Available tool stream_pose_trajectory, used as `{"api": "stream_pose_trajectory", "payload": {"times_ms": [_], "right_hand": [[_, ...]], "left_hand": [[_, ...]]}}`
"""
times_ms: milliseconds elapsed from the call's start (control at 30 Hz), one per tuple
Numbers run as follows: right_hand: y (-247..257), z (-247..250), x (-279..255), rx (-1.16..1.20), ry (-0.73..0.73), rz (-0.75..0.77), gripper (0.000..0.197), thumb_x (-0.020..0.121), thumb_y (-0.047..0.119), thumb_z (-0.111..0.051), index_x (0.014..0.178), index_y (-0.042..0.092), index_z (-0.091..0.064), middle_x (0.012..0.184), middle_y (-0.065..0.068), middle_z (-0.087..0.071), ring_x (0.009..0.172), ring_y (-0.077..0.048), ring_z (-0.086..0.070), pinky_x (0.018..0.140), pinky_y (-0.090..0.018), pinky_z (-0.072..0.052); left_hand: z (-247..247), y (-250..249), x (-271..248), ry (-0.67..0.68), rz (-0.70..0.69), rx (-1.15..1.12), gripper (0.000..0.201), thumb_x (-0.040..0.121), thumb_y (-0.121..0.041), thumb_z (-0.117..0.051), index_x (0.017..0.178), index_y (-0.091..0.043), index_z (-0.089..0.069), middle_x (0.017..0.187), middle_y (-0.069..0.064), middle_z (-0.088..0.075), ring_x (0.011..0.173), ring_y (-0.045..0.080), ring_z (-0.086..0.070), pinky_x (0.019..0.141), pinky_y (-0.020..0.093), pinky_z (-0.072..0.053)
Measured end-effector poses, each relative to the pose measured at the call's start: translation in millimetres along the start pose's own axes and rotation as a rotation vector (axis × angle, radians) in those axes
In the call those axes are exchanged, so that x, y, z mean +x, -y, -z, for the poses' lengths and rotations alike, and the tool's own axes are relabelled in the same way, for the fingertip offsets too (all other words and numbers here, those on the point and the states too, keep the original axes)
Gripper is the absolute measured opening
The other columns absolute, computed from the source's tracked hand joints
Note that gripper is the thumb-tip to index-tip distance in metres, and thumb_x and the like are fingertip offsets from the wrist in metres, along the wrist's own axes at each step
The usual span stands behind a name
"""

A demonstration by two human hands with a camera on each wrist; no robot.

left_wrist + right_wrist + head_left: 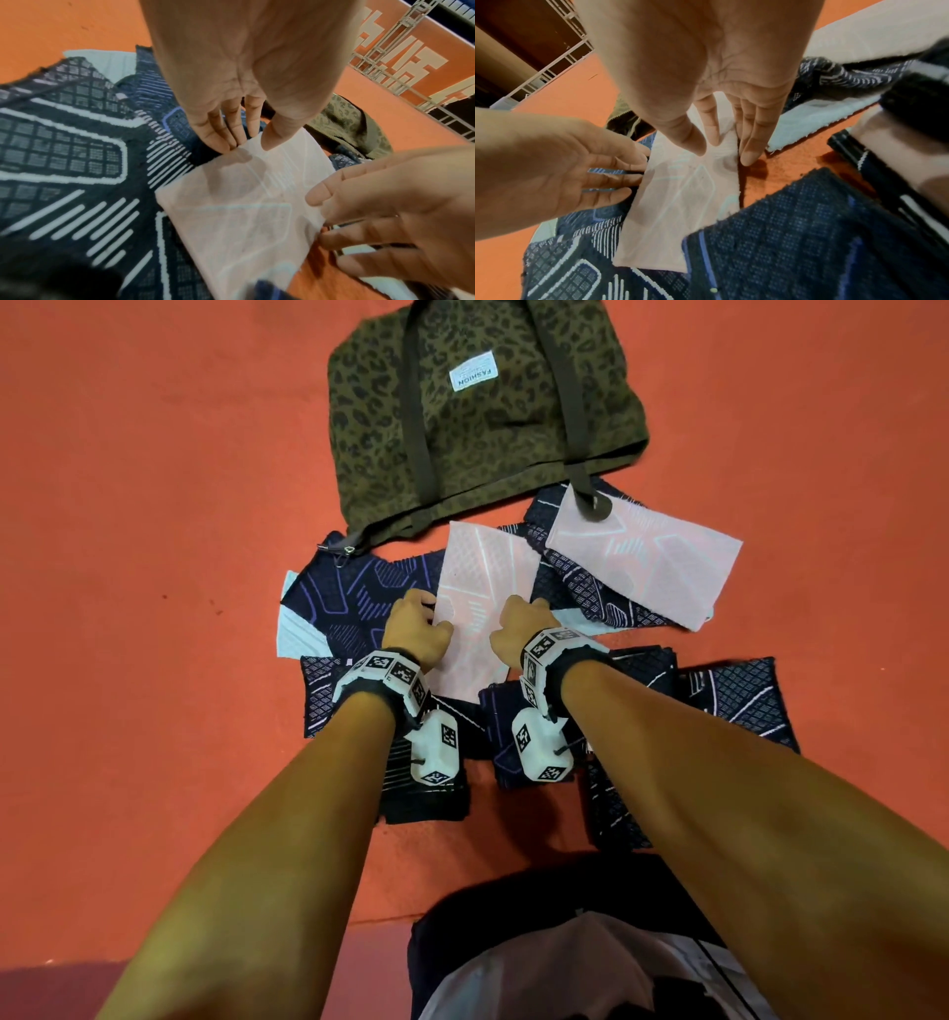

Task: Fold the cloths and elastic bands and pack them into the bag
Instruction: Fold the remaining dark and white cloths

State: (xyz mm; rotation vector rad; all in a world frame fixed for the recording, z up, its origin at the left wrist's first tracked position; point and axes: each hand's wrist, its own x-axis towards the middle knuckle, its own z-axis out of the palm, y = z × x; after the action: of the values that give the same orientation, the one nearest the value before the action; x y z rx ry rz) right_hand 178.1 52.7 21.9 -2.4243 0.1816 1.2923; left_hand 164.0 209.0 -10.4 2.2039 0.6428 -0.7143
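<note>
A pale pink cloth (482, 588) (244, 223) (680, 213) lies flat on the orange floor, overlapping dark navy patterned cloths (349, 598). My left hand (418, 629) (244, 147) pinches its left edge, thumb on top and fingers tucked under. My right hand (516, 629) (721, 154) holds the right edge the same way, thumb and forefinger on top. The olive leopard-print bag (477, 418) (347, 125) lies just beyond the cloths, its mouth toward them.
A second pink cloth (647, 562) lies to the right under a bag strap. More navy pieces (739, 701) sit near right, and a folded one (426, 793) lies below my wrists. A light blue cloth (298, 634) peeks out at left. Bare orange floor surrounds everything.
</note>
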Motion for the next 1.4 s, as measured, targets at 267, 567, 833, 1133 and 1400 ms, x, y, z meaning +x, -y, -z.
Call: {"api": "stream_pose_trajectory", "payload": {"times_ms": [267, 567, 833, 1133, 1400], "right_hand": [[4.3, -2.1, -9.4, 0.132, -0.091, 0.032, 0.033, 0.089, 0.012, -0.051, 0.122, 0.008, -0.053, 0.13, -0.016, -0.047, 0.107, -0.032, -0.056, 0.085, -0.036, -0.05], [8.9, -2.8, -54.1, 0.188, -0.25, 0.17, 0.041, 0.085, 0.01, -0.052, 0.126, 0.008, -0.051, 0.13, -0.014, -0.047, 0.115, -0.033, -0.052, 0.094, -0.04, -0.048], [10.5, -10.7, -95.1, 0.233, -0.365, 0.318, 0.04, 0.083, 0.008, -0.056, 0.122, 0.011, -0.054, 0.128, -0.011, -0.048, 0.112, -0.031, -0.054, 0.098, -0.043, -0.045], [-12.8, -15.0, -104.4, -0.049, -0.338, 0.307, 0.028, 0.083, 0.005, -0.05, 0.102, 0.004, -0.07, 0.117, -0.015, -0.061, 0.103, -0.033, -0.061, 0.089, -0.038, -0.052], [-39.7, -73.1, -98.4, -0.058, -0.167, 0.248, 0.043, 0.084, 0.008, -0.053, 0.127, 0.003, -0.054, 0.137, -0.013, -0.042, 0.113, -0.032, -0.055, 0.091, -0.033, -0.048]], "left_hand": [[0.6, -11.9, -11.8, 0.029, 0.001, -0.014, 0.013, 0.09, -0.021, -0.063, 0.094, -0.011, -0.055, 0.078, -0.001, -0.053, 0.079, 0.024, -0.052, 0.076, 0.032, -0.044], [14.0, -20.0, -67.5, -0.052, -0.08, -0.231, 0.013, 0.087, -0.013, -0.058, 0.081, -0.017, -0.048, 0.07, -0.003, -0.048, 0.07, 0.019, -0.048, 0.071, 0.033, -0.043], [13.7, -16.7, -113.6, -0.087, -0.085, -0.445, 0.025, 0.07, -0.021, -0.057, 0.093, -0.012, -0.057, 0.081, 0.011, -0.06, 0.072, 0.027, -0.064, 0.076, 0.049, -0.06], [-47.6, 28.5, -163.3, 0.131, 0.074, -0.439, 0.017, 0.091, -0.013, -0.064, 0.075, -0.008, -0.06, 0.081, 0.011, -0.071, 0.074, 0.02, -0.067, 0.074, 0.032, -0.057], [-50.6, 63.2, -178.0, 0.24, 0.139, -0.408, 0.016, 0.099, -0.008, -0.051, 0.091, -0.004, -0.063, 0.078, 0.009, -0.068, 0.056, 0.014, -0.063, 0.046, 0.016, -0.046]]}}
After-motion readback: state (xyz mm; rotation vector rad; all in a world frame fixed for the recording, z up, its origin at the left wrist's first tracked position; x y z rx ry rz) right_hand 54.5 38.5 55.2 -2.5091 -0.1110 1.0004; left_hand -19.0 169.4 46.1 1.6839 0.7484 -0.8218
